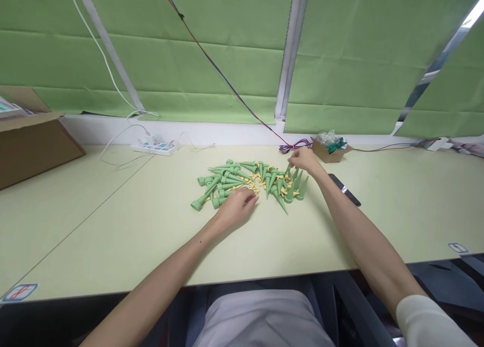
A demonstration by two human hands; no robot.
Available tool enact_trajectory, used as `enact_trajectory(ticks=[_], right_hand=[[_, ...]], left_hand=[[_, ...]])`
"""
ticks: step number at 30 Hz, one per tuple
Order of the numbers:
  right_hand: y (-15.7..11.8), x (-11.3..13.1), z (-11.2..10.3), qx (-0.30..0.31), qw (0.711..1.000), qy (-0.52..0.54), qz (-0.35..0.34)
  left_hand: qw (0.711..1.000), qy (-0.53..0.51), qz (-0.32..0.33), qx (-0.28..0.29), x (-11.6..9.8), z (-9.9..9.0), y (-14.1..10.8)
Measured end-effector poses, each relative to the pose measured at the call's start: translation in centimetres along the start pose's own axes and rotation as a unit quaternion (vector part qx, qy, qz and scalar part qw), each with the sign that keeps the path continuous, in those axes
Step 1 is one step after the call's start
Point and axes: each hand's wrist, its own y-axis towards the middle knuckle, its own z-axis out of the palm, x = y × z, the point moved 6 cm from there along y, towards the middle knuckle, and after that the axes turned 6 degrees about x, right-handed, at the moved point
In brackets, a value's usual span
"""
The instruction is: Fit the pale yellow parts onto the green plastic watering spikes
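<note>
A pile of green plastic spikes (227,178), cone-shaped with round capped ends, is spread on the table. Small yellow plastic pieces (259,182) lie among them in the middle. My left hand (237,206) rests at the pile's front edge, fingers curled in beside the yellow pieces; what they hold, if anything, is hidden. At the back right of the pile, my right hand (303,160) pinches the tip of a green spike (288,169). Next to it, several spikes stand point up, among them one green spike (301,190) at the right end.
Behind my right hand is a small cardboard box (328,154) with clear and green plastic wrap. A dark phone (345,189) lies right of my forearm. A power strip (157,148), cables and a large cardboard box (38,145) are at back left.
</note>
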Motion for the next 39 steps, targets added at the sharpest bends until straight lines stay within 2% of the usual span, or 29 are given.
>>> enact_trajectory(ticks=[4, 7, 9, 12, 14, 16, 18, 22, 27, 32, 39], right_hand=[[0.1, 0.4, 0.1, -0.008, 0.994, -0.101, -0.040], [0.0, 0.3, 0.0, -0.013, 0.991, -0.127, -0.030], [-0.5, 0.6, -0.8, -0.046, 0.990, -0.131, -0.016], [-2.1, 2.6, -2.2, -0.115, 0.984, -0.130, -0.038], [-3.7, 4.9, -2.4, -0.136, 0.980, -0.120, -0.081], [-5.5, 7.5, -1.4, -0.120, 0.979, -0.101, -0.128], [-7.1, 9.8, 0.6, -0.075, 0.978, -0.083, -0.175], [-9.1, 12.1, 5.4, 0.006, 0.975, -0.071, -0.211], [-10.2, 11.5, 8.8, 0.040, 0.971, -0.083, -0.220], [-11.0, 10.6, 9.9, 0.048, 0.970, -0.097, -0.216], [-11.8, 11.9, 11.1, 0.056, 0.962, -0.094, -0.251]], left_hand=[[1.000, 0.000, -0.001, 0.001, 0.1, 0.1, 0.0], [1.000, -0.003, -0.005, 0.003, 0.1, 0.1, 0.0], [1.000, -0.005, -0.007, 0.005, 0.2, 0.1, 0.0], [1.000, -0.008, -0.007, 0.008, 0.2, 0.2, -0.1], [1.000, -0.010, -0.007, 0.009, 0.2, 0.4, -0.1], [1.000, -0.011, -0.003, 0.009, 0.2, 0.4, 0.0], [1.000, -0.008, -0.002, 0.004, 0.3, 0.1, 0.1], [0.999, 0.021, -0.024, -0.026, 1.6, -1.6, 0.3], [0.992, 0.100, -0.074, -0.007, 3.1, -3.1, -0.4], [0.984, 0.147, -0.099, 0.017, 2.8, -2.5, -0.7], [0.992, 0.107, -0.074, 0.006, 3.1, -2.0, -0.5]])
